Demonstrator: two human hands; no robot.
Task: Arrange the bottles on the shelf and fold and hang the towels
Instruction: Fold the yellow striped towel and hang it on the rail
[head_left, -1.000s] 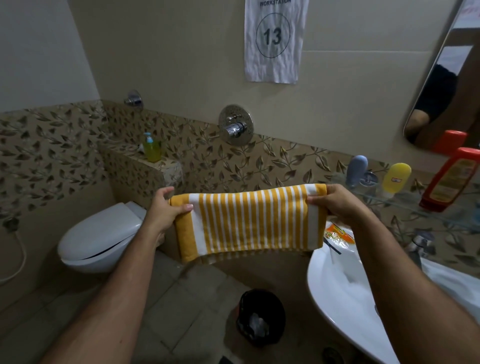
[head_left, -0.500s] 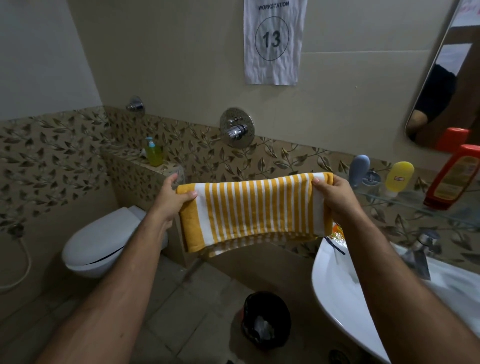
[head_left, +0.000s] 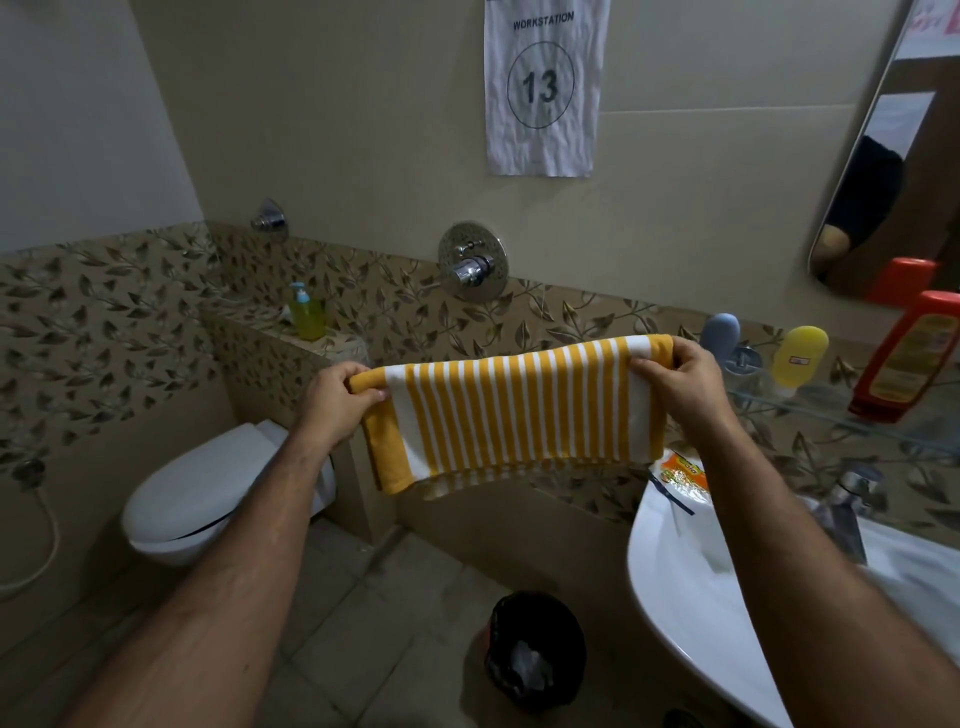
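A: What do the two hands hold?

B: The left hand (head_left: 332, 402) and the right hand (head_left: 680, 384) each grip one top corner of the folded yellow-and-white striped towel (head_left: 511, 413). The fingers of both hands are curled over the upper edge with the thumbs pressed against the near face, so the cloth is pinched at both ends and stretched level between them.

A: Where does the towel lie relative to the washbasin?

B: It hangs in the air to the left of the white washbasin (head_left: 691, 613) and above its rim; the lower right corner of the cloth is near the orange-printed packet (head_left: 683, 475) that rests on the basin's back edge. Whether cloth and packet touch cannot be told.

A: And the bottles?

B: Above the washbasin, on the glass shelf (head_left: 841, 415), stand a grey-blue bottle (head_left: 719, 335), a yellow bottle (head_left: 797, 356) and a red bottle (head_left: 906, 356), in that order from left to right. The right hand is just beside the grey-blue one.

A: What else surrounds the washbasin?

B: Left of it and below, a black waste bin (head_left: 535, 649) sits on the floor; farther left is the white toilet (head_left: 208, 493). A green soap dispenser (head_left: 306, 314) stands on the tiled ledge behind the toilet. A chrome tap (head_left: 844, 501) rises at the basin's rear.
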